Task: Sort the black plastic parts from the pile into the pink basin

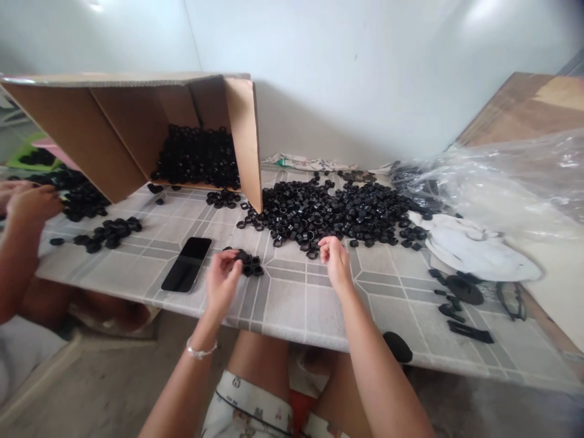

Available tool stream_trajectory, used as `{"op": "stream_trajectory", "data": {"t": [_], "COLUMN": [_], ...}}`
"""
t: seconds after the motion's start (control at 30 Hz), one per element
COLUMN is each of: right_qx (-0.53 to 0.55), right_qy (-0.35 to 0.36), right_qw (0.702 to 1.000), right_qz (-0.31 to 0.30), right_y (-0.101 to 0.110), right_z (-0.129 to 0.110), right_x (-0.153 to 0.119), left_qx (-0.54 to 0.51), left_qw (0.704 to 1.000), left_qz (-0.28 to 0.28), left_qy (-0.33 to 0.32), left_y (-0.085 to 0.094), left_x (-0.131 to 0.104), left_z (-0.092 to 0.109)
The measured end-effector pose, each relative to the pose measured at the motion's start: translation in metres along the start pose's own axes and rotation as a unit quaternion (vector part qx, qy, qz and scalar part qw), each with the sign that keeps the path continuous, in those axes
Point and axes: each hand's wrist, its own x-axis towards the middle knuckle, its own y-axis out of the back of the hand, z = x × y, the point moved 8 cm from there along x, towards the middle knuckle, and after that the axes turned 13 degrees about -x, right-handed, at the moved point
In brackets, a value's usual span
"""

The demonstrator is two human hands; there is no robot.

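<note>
My left hand [222, 281], a bracelet on its wrist, is curled with thumb and fingertips close together on a small black plastic piece [240, 255]. It is over a little cluster of black pieces [253, 266]. My right hand [336, 263] has its fingers bent into a pinch at the front edge of a large pile of black plastic rings [337, 213]; whatever is between those fingertips is hidden. To the left of my left hand lies a black phone [187, 264].
A cardboard box [114, 121] on its side holds a heap of black rings [201, 155]. At left, another person's hands [31, 199] work by more black pieces [109, 233]. White cloth [479, 246], clear plastic film [515, 176] and a black strip [471, 331] lie at right.
</note>
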Motion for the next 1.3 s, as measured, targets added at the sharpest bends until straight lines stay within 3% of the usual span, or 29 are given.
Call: {"op": "stream_trajectory", "data": {"t": [0.1,0.2,0.37,0.5,0.67,0.77,0.9,0.97,1.03,1.17,1.23,1.3], "right_qx": [-0.040,-0.055,-0.054,-0.069,-0.093,-0.131,-0.199,-0.197,-0.175,-0.119,-0.121,-0.176], "right_qy": [0.020,0.029,0.022,0.029,0.043,0.053,0.057,0.039,0.008,-0.072,-0.108,-0.115], "right_qw": [0.999,0.998,0.998,0.997,0.995,0.990,0.978,0.976,0.970,0.938,0.924,0.919], "right_qz": [0.002,0.005,0.018,0.001,-0.012,-0.003,0.034,0.087,0.169,0.318,0.346,0.333], "right_y": [0.000,0.001,0.002,-0.001,-0.003,0.000,0.012,0.028,0.051,0.092,0.102,0.102], "right_z": [-0.009,-0.012,-0.008,-0.006,-0.008,-0.011,-0.006,0.004,0.018,0.056,0.069,0.071], "right_x": [-0.003,-0.005,-0.005,-0.005,-0.006,-0.005,0.001,0.006,0.010,0.011,0.012,0.014], "left_qx": [0.049,0.173,0.348,0.396,0.406,0.411,0.369,0.392,0.429,0.456,0.440,0.411], "left_qw": [0.997,0.984,0.930,0.895,0.890,0.885,0.886,0.876,0.863,0.851,0.862,0.878], "left_qz": [0.053,0.039,-0.084,-0.173,-0.172,-0.172,-0.252,-0.262,-0.258,-0.258,-0.249,-0.243], "left_qy": [0.041,0.027,-0.088,-0.110,-0.110,-0.136,-0.123,-0.099,-0.064,-0.027,-0.030,-0.030], "left_y": [0.049,0.067,0.047,0.036,0.041,0.018,-0.059,-0.096,-0.122,-0.140,-0.139,-0.138], "left_x": [0.003,0.007,0.018,0.028,0.041,0.045,0.042,0.043,0.045,0.049,0.049,0.046], "left_z": [-0.021,-0.017,0.001,-0.011,-0.008,0.007,0.006,0.000,-0.010,-0.019,-0.014,-0.004]}}
